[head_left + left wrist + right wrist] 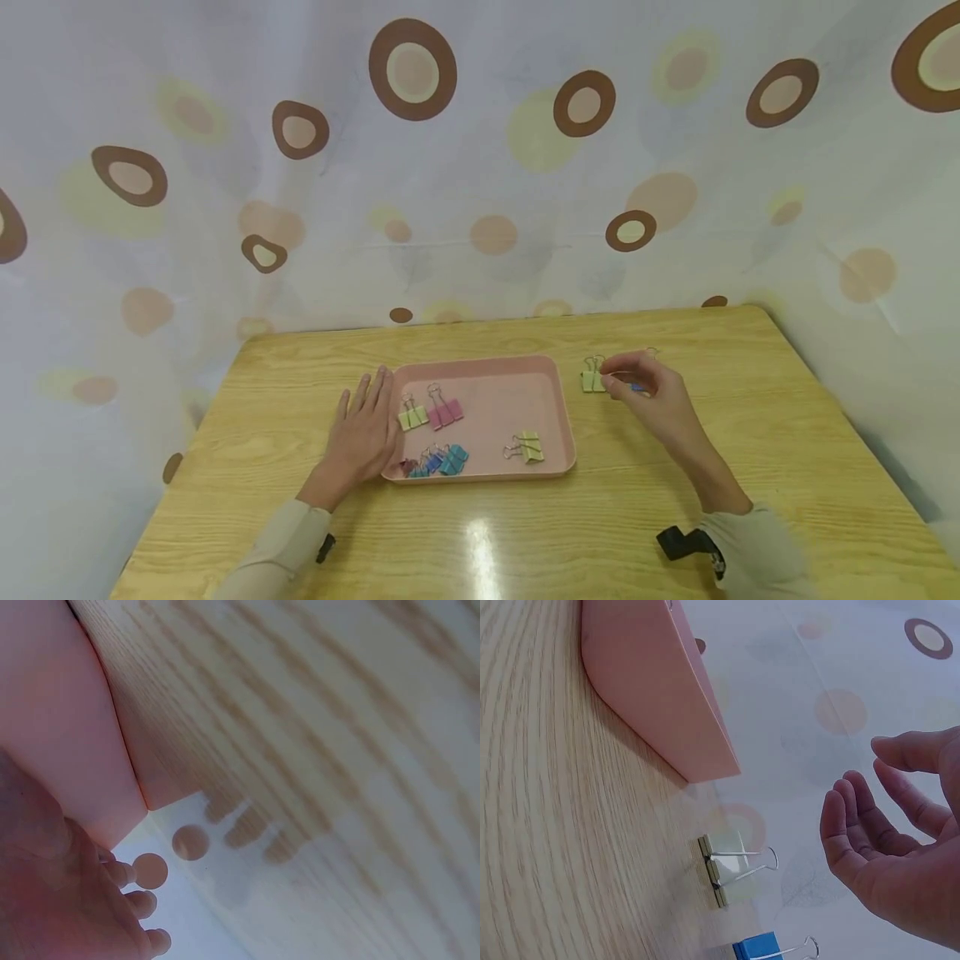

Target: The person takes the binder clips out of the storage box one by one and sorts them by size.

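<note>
My left hand (362,433) lies with straight fingers along the left side of a pink tray (495,362); the left wrist view shows this hand (67,877) beside the tray wall (60,705). Above the table, right of the tray, my right hand (656,400) hovers with loosely bent fingers. Nothing sits between its thumb and fingers in the right wrist view (900,825). Nearest to it are a yellow-green binder clip (591,382) and a blue binder clip (759,946), partly covered by the hand in the head view. Both clips stand on the table, apart from the fingers.
Inside the tray are a pink binder clip (446,414), a yellow-green one (412,417), a yellow one (532,447) and a cluster of small blue and dark clips (435,462). A patterned curtain (480,167) hangs behind the wooden table (615,517).
</note>
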`<control>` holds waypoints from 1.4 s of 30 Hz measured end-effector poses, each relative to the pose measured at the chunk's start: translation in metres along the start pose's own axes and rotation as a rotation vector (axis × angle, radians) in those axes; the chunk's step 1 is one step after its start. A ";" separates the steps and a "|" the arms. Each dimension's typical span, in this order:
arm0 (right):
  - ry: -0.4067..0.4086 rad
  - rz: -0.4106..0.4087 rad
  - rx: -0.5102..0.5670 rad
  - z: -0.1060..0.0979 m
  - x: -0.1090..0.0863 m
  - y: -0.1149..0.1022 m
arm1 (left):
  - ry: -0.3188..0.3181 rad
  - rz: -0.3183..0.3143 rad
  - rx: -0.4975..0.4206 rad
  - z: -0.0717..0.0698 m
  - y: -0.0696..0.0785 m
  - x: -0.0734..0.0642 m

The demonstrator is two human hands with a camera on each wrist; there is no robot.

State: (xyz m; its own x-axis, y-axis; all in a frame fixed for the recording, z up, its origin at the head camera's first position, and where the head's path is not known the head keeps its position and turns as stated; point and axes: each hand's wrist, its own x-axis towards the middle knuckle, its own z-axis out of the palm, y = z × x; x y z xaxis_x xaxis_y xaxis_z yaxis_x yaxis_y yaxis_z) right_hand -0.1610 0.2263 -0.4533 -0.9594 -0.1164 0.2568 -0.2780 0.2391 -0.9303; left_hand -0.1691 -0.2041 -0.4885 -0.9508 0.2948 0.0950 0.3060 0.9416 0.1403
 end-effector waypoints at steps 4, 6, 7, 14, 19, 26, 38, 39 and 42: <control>-0.019 -0.016 0.004 0.014 0.001 -0.002 | 0.002 0.002 -0.002 0.000 0.000 0.000; -0.029 -0.014 0.013 0.021 0.002 -0.003 | 0.005 0.003 -0.005 0.000 -0.001 0.000; -0.032 -0.007 0.012 0.025 0.002 -0.003 | 0.006 0.004 -0.005 0.001 -0.001 0.000; -0.088 0.012 0.023 0.054 0.005 -0.002 | 0.009 0.005 0.003 0.000 -0.001 -0.002; -0.110 0.013 0.009 0.075 0.008 0.000 | 0.015 0.008 0.013 -0.001 -0.001 -0.003; -0.134 0.032 0.022 0.101 0.014 -0.005 | 0.016 0.012 0.010 0.002 -0.002 -0.002; -0.210 -0.032 -0.037 0.140 0.027 -0.008 | 0.007 0.002 0.009 0.000 -0.001 0.001; -0.217 -0.020 -0.043 0.143 0.028 -0.008 | 0.007 0.002 0.008 0.000 -0.001 0.000; -0.240 0.021 -0.060 0.153 0.030 -0.010 | 0.009 0.001 0.006 0.001 -0.002 0.000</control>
State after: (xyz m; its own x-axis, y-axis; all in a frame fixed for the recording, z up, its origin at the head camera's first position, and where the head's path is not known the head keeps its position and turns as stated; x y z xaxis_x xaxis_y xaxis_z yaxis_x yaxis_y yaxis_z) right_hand -0.1803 0.0731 -0.4767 -0.9284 -0.3345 0.1619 -0.2677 0.2998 -0.9157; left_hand -0.1697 -0.2053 -0.4896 -0.9500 0.2947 0.1037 0.3070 0.9421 0.1347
